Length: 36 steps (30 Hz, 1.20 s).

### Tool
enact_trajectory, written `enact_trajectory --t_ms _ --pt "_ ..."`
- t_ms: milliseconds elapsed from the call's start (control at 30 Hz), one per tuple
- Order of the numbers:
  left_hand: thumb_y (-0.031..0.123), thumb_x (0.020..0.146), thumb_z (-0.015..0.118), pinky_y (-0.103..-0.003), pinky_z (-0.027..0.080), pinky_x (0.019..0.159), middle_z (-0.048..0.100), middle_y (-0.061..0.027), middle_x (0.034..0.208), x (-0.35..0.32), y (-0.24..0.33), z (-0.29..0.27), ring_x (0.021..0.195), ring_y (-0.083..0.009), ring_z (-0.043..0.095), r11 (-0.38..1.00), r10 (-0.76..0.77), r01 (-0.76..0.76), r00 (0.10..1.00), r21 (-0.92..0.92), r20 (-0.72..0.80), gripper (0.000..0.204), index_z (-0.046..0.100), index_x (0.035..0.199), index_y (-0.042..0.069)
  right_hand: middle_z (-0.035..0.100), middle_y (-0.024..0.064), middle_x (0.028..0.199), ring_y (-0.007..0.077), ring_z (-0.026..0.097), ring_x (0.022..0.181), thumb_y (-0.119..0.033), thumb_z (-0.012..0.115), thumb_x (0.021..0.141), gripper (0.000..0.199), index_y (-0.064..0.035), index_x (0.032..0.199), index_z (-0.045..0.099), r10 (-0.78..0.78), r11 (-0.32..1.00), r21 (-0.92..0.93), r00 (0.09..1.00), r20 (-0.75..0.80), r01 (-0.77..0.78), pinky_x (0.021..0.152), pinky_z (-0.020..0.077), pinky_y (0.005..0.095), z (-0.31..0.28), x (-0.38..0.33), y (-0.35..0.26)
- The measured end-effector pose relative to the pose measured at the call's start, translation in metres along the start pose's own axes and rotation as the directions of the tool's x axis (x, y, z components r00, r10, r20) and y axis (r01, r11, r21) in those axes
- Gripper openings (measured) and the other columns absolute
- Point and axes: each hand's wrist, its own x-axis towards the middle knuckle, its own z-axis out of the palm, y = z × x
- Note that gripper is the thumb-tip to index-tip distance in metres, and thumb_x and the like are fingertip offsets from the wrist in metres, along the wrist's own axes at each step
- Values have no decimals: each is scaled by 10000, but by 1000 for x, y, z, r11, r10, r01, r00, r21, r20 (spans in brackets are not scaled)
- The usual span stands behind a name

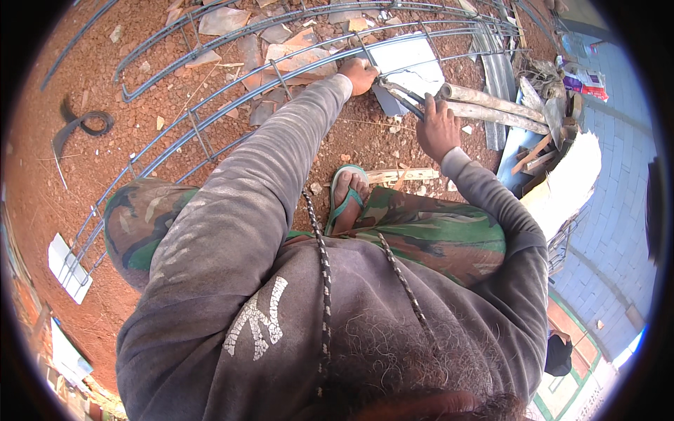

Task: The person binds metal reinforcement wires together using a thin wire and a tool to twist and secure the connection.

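Gripping the rebar cage [232, 105] where one of its long bars meets a stirrup, my left hand [359, 74] is clenched into a fist around the steel, knuckles up, with the grey sleeve [281, 147] stretched out behind it. Just to the right, my right hand [437, 128] is wrapped tight around the dark handles of a metal tool [401, 97], whose head reaches in toward the same joint beside my left fist; whether it is a pincer or a hook I cannot tell. The cage itself lies long across the red dirt ground [140, 84], its parallel bars curving from the lower left up to the upper right, tied by thin cross stirrups along the way.

Under the joint sits a pale flat sheet [411, 56], and broken tile shards [295, 56] are scattered beneath the bars further left. Two weathered pipes [491, 105] lie just beyond my right hand, pointing toward a heap of scrap wood and metal [547, 133] at the right. A splintered wooden slat [404, 175] rests on the dirt near my foot, which wears a green flip-flop [345, 200]. My camouflage trousers [435, 235] cover both bent knees. A loop of black strap [91, 123] lies well apart on the dirt at the far left.
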Motion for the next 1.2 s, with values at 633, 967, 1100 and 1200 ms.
enact_trajectory --t_ms 633,967,1100,1200 --pt "420 943 645 -439 531 961 737 -276 1085 -3 -2 6 1087 -422 701 1000 -3 1 997 -26 -80 455 740 1117 10 662 -1 693 110 630 551 -292 839 882 286 -83 977 668 -445 26 591 520 729 -806 463 486 236 -22 31 26" --pt "457 918 635 -431 532 954 752 -251 1079 -3 2 1 1073 -386 721 995 -20 16 999 -103 -36 498 761 1071 0 708 227 1108 391 690 1057 -350 605 957 425 17 1172 605 -82 996 -38 995 56 84 948 537 474 -31 17 16" --pt "452 917 640 -435 531 954 755 -251 1063 -3 3 1 1062 -387 722 998 -16 12 999 -65 -50 486 766 1045 1 744 238 991 406 730 930 -394 533 986 430 -2 1045 698 50 998 9 953 299 -55 850 579 442 -40 30 2" --pt "450 919 639 -439 527 968 751 -255 1084 -4 7 0 1076 -389 719 999 -15 15 1000 -33 -10 492 761 1073 -2 754 184 866 300 756 774 -349 552 1024 390 -18 904 720 16 922 330 872 488 -202 712 603 391 -29 38 16"
